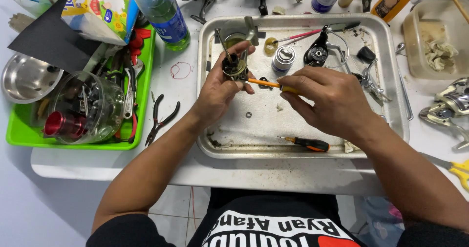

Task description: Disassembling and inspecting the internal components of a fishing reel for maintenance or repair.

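My left hand (220, 88) grips a small dark fishing-reel part (234, 66) with a brass-coloured ring and a thin shaft sticking up, held over the metal tray (293, 152). In my right hand (327, 98) is an orange-handled tool (264, 83) whose tip touches the side of that part. Both hands hover above the tray's left half. On the tray lie a black-and-orange screwdriver (308, 143), a small silver spool (283, 58), a black reel body (317, 51) and a tiny washer (248, 114).
A green tray (145, 88) at the left holds a clear jar (85, 108), a steel bowl (27, 78) and tools. Black pliers (161, 120) lie between the trays. Bottles (163, 12) stand behind. A silver reel (452, 103) and a plastic tub (435, 37) sit at right.
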